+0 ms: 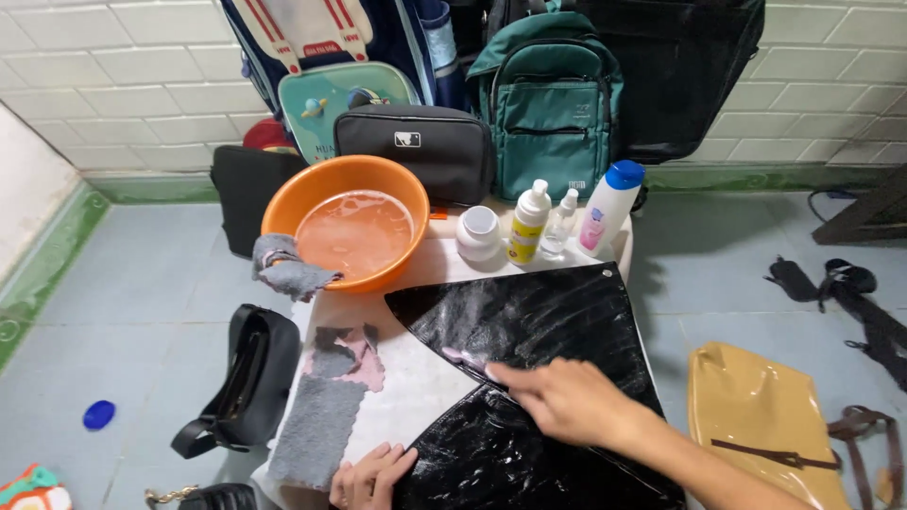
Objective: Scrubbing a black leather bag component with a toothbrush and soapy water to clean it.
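On a small white table (416, 378) against a tiled wall, seen from above:

- Black glossy bag (539, 331): lies flat across the table's right half, its surface wet and streaked, one corner reaching towards the bottles.
- Right hand (557, 399): palm down on the bag, fingers stretched out and close together, fingertips pressing a small pale cloth (465, 358) against the bag; not curled round anything.
- Left hand (370, 477): at the table's near edge, fingers loosely bent, resting on the bag's lower left edge; whether it pinches the edge, I cannot tell.
- Grey rag (316, 430): flat on the table, left of the bag, beside a torn pink and grey scrap (348, 357).
- Orange basin (350, 222): at the table's far left, holding cloudy water, a second grey cloth (283, 269) draped over its rim.
- White jar (479, 233), three bottles (531, 222): in a row behind the bag.
- Teal backpack (548, 99), black pouch (416, 146): against the wall.
- Tan bag (765, 420): on the floor, right.
- Black handbag (248, 378): on the floor, left.
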